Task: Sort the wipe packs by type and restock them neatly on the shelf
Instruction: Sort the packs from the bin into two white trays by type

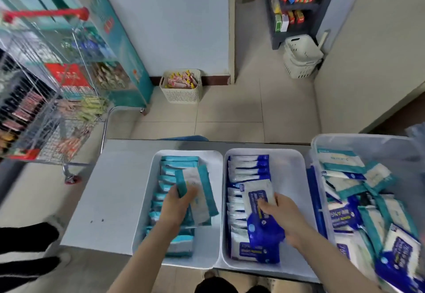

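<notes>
Two white trays sit side by side on a white table [110, 191]. The left tray [147, 200] holds a row of teal-and-white wipe packs. My left hand [178, 204] grips a teal wipe pack [197, 191] above that row. The right tray [296, 200] holds a row of blue-and-white packs along its left side. My right hand [284, 215] grips a blue wipe pack [262, 212] over that row. A clear plastic bin [368, 143] at the right holds a mixed heap of teal and blue packs.
A wire shopping cart [53, 99] with a red handle stands at the left, goods inside. A teal display shelf [119, 46] stands behind it. Cream baskets [181, 88] [301, 58] sit on the tiled floor; a dark snack rack [294, 5] is at the back.
</notes>
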